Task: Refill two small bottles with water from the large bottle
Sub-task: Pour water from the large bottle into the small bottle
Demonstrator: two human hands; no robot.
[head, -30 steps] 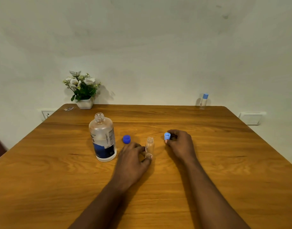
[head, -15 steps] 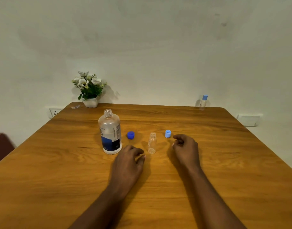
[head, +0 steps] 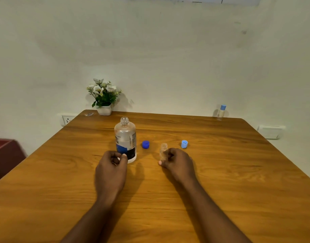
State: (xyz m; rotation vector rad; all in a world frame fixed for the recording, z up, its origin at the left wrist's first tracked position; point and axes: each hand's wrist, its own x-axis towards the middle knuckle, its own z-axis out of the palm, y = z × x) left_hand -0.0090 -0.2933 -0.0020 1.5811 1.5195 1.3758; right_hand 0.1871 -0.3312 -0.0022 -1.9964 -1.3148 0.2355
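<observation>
The large clear bottle (head: 125, 137) with a blue label stands uncapped at the centre of the wooden table (head: 221, 172). Its dark blue cap (head: 145, 144) lies just to its right. My left hand (head: 112, 167) is at the bottle's lower left with loosely curled fingers; its thumb tip lies in front of the label, and no grip shows. My right hand (head: 177, 163) grips a small clear uncapped bottle (head: 164, 149) upright, hiding its lower part. That bottle's light blue cap (head: 184, 144) lies beyond my right hand. A second small bottle (head: 221, 111) with a blue cap stands at the far right edge.
A white pot of flowers (head: 104, 100) stands at the table's far left corner. A wall socket (head: 67, 120) is behind the left edge, and a dark red object (head: 3, 155) sits off the table to the left.
My right hand left the light blue cap on the table, moved left and took hold of the small bottle. My left hand let go of that bottle and moved left to the large bottle's base.
</observation>
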